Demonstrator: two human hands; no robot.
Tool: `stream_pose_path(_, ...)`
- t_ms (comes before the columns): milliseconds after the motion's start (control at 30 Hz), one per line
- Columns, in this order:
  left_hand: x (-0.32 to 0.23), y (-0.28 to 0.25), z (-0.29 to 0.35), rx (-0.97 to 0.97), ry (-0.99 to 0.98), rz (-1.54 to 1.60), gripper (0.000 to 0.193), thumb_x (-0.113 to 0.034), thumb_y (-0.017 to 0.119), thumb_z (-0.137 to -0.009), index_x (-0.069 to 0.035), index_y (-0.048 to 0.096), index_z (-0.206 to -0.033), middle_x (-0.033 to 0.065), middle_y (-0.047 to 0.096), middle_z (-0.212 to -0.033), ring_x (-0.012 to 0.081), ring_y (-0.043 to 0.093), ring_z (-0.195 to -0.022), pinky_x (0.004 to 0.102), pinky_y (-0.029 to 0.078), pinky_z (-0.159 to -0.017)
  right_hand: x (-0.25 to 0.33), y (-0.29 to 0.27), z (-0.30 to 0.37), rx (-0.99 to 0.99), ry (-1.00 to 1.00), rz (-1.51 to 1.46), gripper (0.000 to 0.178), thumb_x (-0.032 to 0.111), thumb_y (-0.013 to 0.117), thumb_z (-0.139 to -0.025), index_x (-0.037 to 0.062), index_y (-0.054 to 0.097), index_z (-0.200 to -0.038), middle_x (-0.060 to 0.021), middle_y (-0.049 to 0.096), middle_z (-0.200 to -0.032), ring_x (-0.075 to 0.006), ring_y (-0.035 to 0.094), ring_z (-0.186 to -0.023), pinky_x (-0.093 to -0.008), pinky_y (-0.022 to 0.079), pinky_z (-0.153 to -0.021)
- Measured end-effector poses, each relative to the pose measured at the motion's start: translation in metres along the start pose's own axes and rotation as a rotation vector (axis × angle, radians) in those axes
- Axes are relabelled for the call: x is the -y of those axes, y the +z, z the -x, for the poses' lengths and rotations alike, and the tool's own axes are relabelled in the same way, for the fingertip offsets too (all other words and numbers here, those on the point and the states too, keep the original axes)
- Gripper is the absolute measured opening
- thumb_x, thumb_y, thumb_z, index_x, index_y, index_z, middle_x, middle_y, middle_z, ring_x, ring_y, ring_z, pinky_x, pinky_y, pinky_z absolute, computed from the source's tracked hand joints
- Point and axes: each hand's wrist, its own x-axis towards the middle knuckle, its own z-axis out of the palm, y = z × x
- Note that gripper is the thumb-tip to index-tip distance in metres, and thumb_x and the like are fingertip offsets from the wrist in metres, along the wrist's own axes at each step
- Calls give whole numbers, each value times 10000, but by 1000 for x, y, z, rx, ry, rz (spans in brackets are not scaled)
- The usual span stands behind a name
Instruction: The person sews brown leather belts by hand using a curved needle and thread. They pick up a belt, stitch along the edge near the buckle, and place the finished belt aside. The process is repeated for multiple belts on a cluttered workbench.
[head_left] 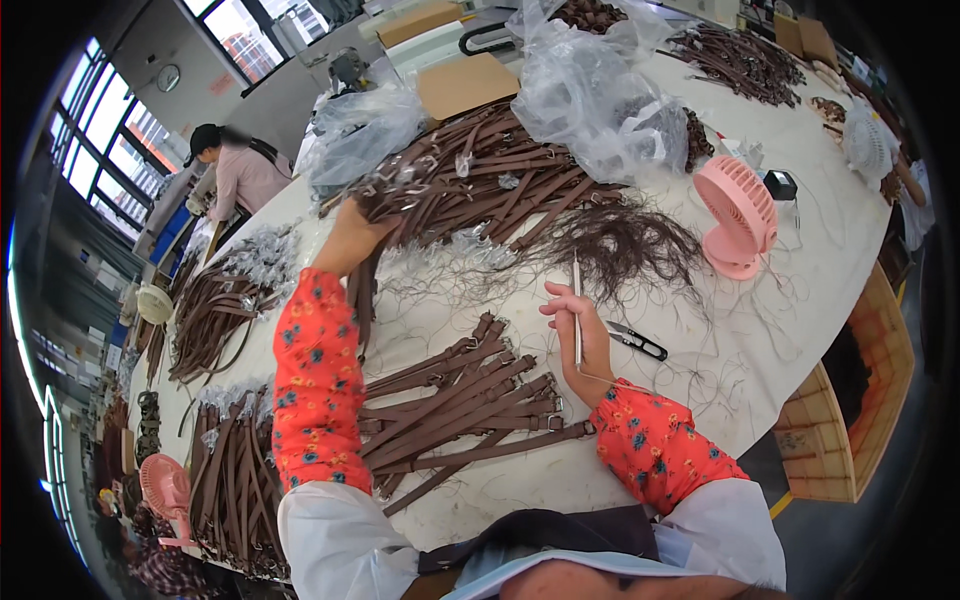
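Tan bin (818,440) holds something dark beside the table (735,405) of brown straps (465,405).

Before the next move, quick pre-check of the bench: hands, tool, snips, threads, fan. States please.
1. Left hand at the big brown strap pile: ok.
2. Left hand's grip on a strap: cannot tell; fingers blurred and partly hidden.
3. Slim white tool in the right hand: ok, tip pointing away from the person.
4. Black snips set down, not held: ok, on the table beside the right hand.
5. Table free of loose threads: not ok, dark tangle beyond the right hand.
6. Right-side pink fan running: cannot tell.
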Motion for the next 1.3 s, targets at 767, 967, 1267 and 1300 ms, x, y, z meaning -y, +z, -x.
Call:
stream_pose_path(767,-95,-159,243,-420,298,-416,458,108,730,-771,6,643,-1209,85,692,-1129,174,685,-934,272,542,-801,18,-11,6,187,-49,-21,136,120,514,-1069,38,596,-1139,-148,699,-1204,-202,679,-957,-322,518,-884)
stream_pose_path(967,-102,-21,294,138,322,-504,738,144,688,-610,-98,629,-1305,134,698,-1141,362,672,-1006,434,554,-851,48,-38,27,324,-69,100,147,132,522,-1070,33,607,-1137,-173,702,-1191,-251,689,-1048,-336,511,-947)
stream_pose_path(1267,-60,71,338,267,227,-435,779,-26,768,-674,-104,538,-1414,84,638,-1223,303,590,-1068,413,443,-922,59,-76,91,484,153,243,200,75,551,-1033,67,547,-1233,-253,542,-1464,-384,539,-1362,-368,429,-1088)
stream_pose_path(1300,-61,69,337,288,201,-440,785,-47,787,-672,-107,536,-1414,84,639,-1246,305,588,-1093,411,437,-941,60,-72,93,478,183,222,205,69,548,-1033,68,543,-1238,-257,531,-1474,-381,525,-1376,-366,419,-1097)
